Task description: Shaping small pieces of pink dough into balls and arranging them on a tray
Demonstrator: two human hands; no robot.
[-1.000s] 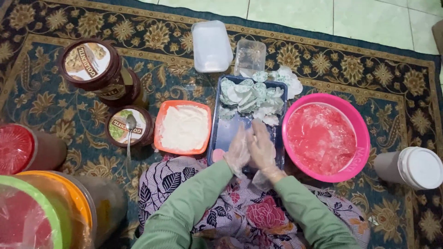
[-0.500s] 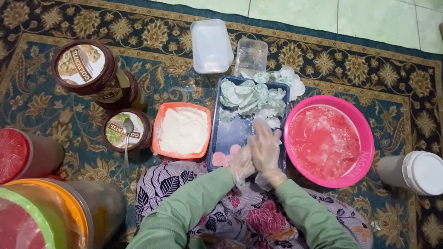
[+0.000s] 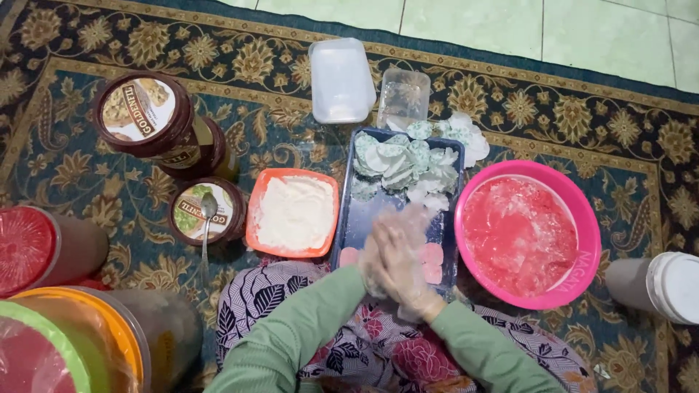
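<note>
- Head view: left hand (image 3: 380,263) and right hand (image 3: 405,271), both in thin clear gloves, pressed palm to palm over blue rectangular tray (image 3: 348,231); whether anything sits between them, cannot tell.
- Pink dough discs (image 3: 431,260) on tray beside hands; pale green folded pastries (image 3: 399,161) at far end.
- Orange flour dish (image 3: 294,212) left, pink round plastic basin (image 3: 526,234) right, on patterned carpet (image 3: 87,153).

Gloved hands (image 3: 394,263) pressed palm to palm

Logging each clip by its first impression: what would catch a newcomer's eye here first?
The bright pink bowl at right, lined with crumpled plastic, stands out. Beside it, the two hands in thin clear gloves press together over a blue tray piled at its far end with pale green and white pieces. An orange tub of white powder sits left of the tray.
</note>
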